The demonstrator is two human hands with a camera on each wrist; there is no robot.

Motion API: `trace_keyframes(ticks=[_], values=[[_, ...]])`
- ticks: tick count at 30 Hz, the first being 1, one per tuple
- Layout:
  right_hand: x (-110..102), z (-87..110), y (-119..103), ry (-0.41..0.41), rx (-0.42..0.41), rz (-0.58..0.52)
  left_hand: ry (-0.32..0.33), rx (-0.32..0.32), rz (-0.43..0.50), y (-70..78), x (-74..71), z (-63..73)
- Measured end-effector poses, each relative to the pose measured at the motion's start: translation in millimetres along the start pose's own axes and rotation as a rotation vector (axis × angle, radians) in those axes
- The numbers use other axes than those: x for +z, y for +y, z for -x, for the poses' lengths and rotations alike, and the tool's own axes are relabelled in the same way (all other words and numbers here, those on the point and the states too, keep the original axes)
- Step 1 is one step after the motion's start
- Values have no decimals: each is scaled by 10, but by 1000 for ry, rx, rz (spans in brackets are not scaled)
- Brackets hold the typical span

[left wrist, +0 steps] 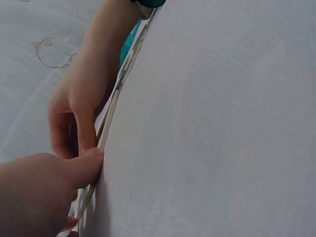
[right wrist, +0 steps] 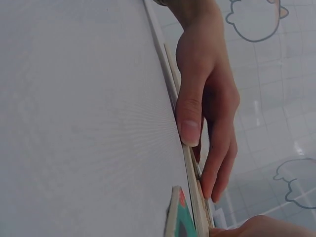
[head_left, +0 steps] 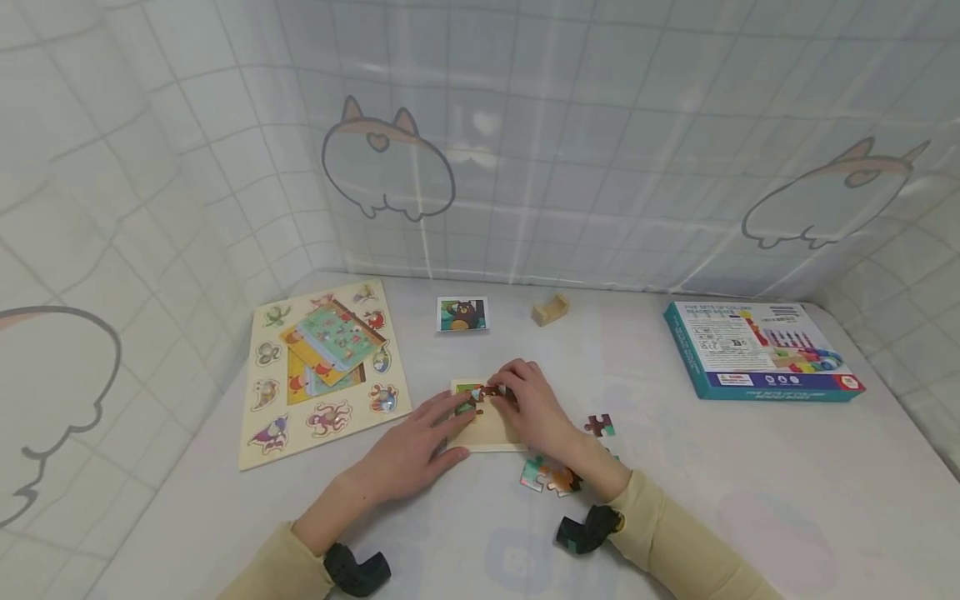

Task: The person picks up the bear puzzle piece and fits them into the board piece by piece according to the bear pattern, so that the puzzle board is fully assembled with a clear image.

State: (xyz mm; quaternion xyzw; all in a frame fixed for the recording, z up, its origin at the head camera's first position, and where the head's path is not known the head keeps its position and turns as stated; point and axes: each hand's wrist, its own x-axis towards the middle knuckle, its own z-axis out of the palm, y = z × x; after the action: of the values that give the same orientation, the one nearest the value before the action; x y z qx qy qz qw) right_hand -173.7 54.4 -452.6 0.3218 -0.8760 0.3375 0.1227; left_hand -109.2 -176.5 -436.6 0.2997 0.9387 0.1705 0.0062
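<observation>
A shallow wooden puzzle tray (head_left: pixel 491 435) lies before me with a few jigsaw pieces (head_left: pixel 468 400) along its far side, partly under fingers. My left hand (head_left: pixel 420 446) holds the tray's left side, thumb at the near edge and fingers reaching over the pieces. In the right wrist view the left thumb (right wrist: pixel 189 132) presses against the tray's side. My right hand (head_left: pixel 534 412) curls over the far right part and pinches a brown jigsaw piece (head_left: pixel 491 390) at the tray's far edge. The right hand's fingertips are mostly hidden in the left wrist view.
Loose jigsaw pieces (head_left: pixel 551 477) lie right of the tray, with a brown one (head_left: pixel 598 425) farther out. Behind stand a bear picture card (head_left: pixel 462 315) and a small wooden block (head_left: pixel 551 310). An animal puzzle board (head_left: pixel 262 425) bearing cards is left, a teal box (head_left: pixel 761 350) right.
</observation>
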Motion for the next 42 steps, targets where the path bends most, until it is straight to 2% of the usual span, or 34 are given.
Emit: trace_keyframes(ticks=[4,13,31,38,42], values=[[-7,-4,4,-15,7,1,3,44,-22,15,-6,5],[-17,-4,22,-47,7,33,-4,29,6,29,-14,-8],[-8,0,30,-32,10,21,-13,46,11,27,-10,-6],[-30,20,11,-41,-31,114,-23,43,20,27,3,-14],[-53,10,-22,-73,-49,145,-27,41,24,21,6,-13]])
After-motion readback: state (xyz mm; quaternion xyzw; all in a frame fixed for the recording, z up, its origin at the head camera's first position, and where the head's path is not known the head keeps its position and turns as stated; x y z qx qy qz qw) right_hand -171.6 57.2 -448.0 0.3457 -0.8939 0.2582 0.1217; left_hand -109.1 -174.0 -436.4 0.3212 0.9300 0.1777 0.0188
